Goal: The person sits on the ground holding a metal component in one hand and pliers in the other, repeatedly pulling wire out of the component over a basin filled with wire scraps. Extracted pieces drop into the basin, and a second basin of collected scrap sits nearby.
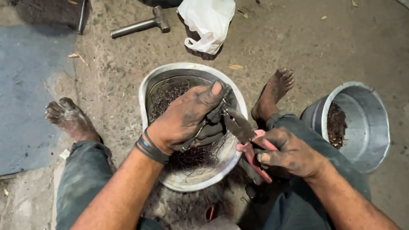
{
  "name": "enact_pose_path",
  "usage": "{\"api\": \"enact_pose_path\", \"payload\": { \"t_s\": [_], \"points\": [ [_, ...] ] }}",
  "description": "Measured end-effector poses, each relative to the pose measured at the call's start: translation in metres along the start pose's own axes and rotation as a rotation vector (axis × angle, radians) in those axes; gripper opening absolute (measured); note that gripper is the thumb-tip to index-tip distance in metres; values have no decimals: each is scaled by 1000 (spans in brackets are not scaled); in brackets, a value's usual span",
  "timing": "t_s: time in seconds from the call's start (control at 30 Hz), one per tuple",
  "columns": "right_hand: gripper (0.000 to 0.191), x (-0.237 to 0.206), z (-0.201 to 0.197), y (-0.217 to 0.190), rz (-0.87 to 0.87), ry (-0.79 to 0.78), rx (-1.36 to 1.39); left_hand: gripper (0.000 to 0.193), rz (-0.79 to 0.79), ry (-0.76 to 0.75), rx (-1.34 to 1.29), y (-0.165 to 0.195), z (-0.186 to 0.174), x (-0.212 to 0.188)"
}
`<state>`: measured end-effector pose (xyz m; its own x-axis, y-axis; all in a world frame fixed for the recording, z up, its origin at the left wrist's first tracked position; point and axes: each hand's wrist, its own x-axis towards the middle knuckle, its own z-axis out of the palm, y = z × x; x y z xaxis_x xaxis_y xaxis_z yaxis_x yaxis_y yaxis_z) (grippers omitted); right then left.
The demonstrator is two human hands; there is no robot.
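Two hands work over a round, dented, silvery metal basin (159, 84) that sits on the concrete floor between our bare feet. Our left hand (184, 117), blackened with soot, is closed around a dark, grimy metal piece (209, 130) and holds it above the tangle of thin dark wire scraps (170, 94) lying in the basin. Our right hand (288, 153) grips the red-handled steel pliers (242, 134) by the handles, and the jaws point up and left, touching the dark piece beside the left fingers. Just right of the right hand stands a grey metal bucket (365, 124) with dark scraps inside. Beyond the left hand, well apart, lie a crumpled white plastic bag (209, 14), unmarked, and a steel hammer (142, 25).
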<state>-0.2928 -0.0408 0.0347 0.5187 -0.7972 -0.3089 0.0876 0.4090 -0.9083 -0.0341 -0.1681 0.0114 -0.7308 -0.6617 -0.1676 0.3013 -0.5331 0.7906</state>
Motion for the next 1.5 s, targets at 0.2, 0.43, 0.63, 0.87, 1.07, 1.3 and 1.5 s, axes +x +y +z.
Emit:
{"api": "enact_pose_path", "payload": {
  "t_s": [0.2, 0.43, 0.63, 0.87, 1.07, 1.3, 1.5],
  "points": [
    [31, 8, 3, 0, -71, 111, -172, 49, -54, -127, -273, 1, 2, 1],
    [38, 32, 26, -24, -395, 593, -1198, 59, -16, 186, -277, 9, 14, 0],
    [41, 36, 41, -37, -449, 673, -1503, 55, -64, 449, -367, 12, 26, 0],
    [39, 40, 46, -35, -436, 742, -1512, 60, 79, 322, -377, 0, 24, 3],
    [39, 31, 34, -27, -388, 705, -1523, 56, -46, 450, -66, -3, 24, 4],
    [21, 3, -4, 1, 125, 425, -757, 48, 214, 19, 244, 6, 3, 1],
    [49, -19, -31, 24, 184, 245, -140, 47, 218, -124, 251, 7, -5, 1]
  ]
}}
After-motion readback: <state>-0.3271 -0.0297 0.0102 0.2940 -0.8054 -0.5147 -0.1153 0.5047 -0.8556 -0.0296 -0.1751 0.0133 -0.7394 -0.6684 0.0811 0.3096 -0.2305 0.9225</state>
